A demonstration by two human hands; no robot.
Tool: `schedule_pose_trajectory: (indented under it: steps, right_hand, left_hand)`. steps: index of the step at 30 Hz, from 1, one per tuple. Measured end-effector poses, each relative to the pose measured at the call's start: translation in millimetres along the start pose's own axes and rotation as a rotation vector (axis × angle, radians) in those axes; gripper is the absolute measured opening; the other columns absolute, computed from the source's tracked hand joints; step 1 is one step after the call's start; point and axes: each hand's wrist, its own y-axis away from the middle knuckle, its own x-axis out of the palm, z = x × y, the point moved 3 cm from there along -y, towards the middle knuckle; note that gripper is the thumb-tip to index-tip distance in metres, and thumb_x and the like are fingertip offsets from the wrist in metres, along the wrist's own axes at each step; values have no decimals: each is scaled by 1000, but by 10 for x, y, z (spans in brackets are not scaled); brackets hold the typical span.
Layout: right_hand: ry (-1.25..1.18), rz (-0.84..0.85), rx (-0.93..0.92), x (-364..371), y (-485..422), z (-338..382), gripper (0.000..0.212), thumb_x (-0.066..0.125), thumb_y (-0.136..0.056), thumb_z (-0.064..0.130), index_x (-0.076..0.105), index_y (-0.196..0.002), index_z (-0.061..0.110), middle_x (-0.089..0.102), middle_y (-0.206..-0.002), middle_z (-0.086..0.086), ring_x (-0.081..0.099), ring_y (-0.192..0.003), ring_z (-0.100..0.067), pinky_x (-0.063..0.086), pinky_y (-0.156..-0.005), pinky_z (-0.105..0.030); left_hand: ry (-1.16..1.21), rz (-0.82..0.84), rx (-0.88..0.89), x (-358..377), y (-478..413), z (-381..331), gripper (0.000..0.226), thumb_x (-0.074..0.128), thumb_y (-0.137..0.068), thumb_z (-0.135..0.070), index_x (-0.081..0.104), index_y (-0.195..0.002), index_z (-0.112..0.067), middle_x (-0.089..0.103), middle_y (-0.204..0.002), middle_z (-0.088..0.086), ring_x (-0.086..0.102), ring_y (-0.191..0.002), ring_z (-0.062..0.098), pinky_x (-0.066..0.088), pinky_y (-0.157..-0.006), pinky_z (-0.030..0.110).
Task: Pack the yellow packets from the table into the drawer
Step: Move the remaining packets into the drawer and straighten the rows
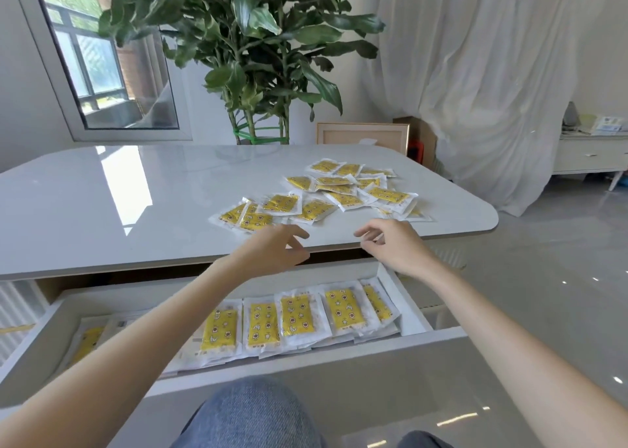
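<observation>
Left hand (272, 249), right hand (397, 247) held empty, fingers loosely apart; nearest yellow packets (253, 218) – 11 o'clock of left hand – best pinched by clear edges; laid flat in drawer (339, 362).

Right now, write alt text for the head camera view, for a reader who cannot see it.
A person's left hand and right hand hover empty over a white table near scattered yellow packets; below, an open drawer holds a row of packed packets.

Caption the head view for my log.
Left hand and right hand, empty, reach over the open drawer toward yellow packets scattered on the table.
</observation>
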Motion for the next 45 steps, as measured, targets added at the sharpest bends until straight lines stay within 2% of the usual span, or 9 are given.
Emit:
schedule_pose_trajectory:
  steps: [7,13,15,19,27,31,35,38,45]
  right_hand:
    - [-102,-107,23,61,-302,185,28,54,-92,17,63,-117,25,63,-117,11,61,-90,-9,50,-84,-28]
    - [-116,17,92,416,-777,380,40,48,-96,27,48,-136,24,53,-136,1,59,-106,-20,47,-84,-30]
    - [-80,75,138,555,-961,411,43,42,-98,33,42,-141,27,49,-141,-2,49,-124,-26,41,-101,-37]
    - [8,144,181,730,-1219,509,49,30,-100,43,35,-146,26,48,-143,-3,29,-138,-31,23,-110,-39]
    - [-1,162,238,914,-1573,654,73,48,-86,63,42,-137,11,42,-144,-10,28,-138,-32,34,-106,-41]
    - [117,183,308,1010,-1711,754,105,48,-74,79,20,-150,13,27,-155,-10,13,-145,-34,25,-111,-43]
    - [203,197,378,1036,-1850,793,113,56,-64,83,20,-149,18,30,-153,-8,15,-142,-37,32,-105,-41]
    - [271,195,387,1004,-1908,730,105,62,-62,80,32,-143,19,43,-143,-8,29,-137,-35,34,-100,-39]
    - [17,242,463,854,-1928,628,99,90,-59,30,38,-141,10,46,-143,-7,39,-133,-31,38,-106,-42]
  left_hand:
    - [37,-300,-214,-315,-300,392,44,55,-90,-32,49,-133,-22,55,-131,4,52,-117,27,44,-96,36]
    - [-65,-155,-453,-295,-556,990,93,51,-67,-75,25,-144,-30,42,-141,11,31,-134,31,30,-108,45]
    - [-66,-94,-493,-297,-606,1051,110,42,-52,-87,19,-146,-34,41,-142,10,32,-134,32,28,-110,44]
    - [-109,-81,-469,-304,-705,1099,107,47,-58,-89,16,-147,-37,39,-146,6,31,-135,32,26,-111,43]
    - [75,-122,-435,-311,-753,1194,103,69,-64,-69,18,-148,-37,29,-150,-4,18,-139,26,20,-113,40]
    - [218,-191,-425,-330,-749,1268,104,79,-60,-58,24,-146,-37,38,-144,-2,23,-136,25,26,-113,39]
    - [367,-194,-434,-335,-740,1344,120,82,-36,-62,31,-142,-39,45,-139,-1,32,-135,21,32,-111,39]
    - [458,-186,-444,-344,-728,1386,127,78,-22,-64,36,-139,-38,46,-137,0,38,-132,17,37,-108,37]
    - [580,-83,-432,-446,-702,1479,90,84,-67,-15,37,-143,-26,50,-126,4,52,-108,20,40,-88,25]
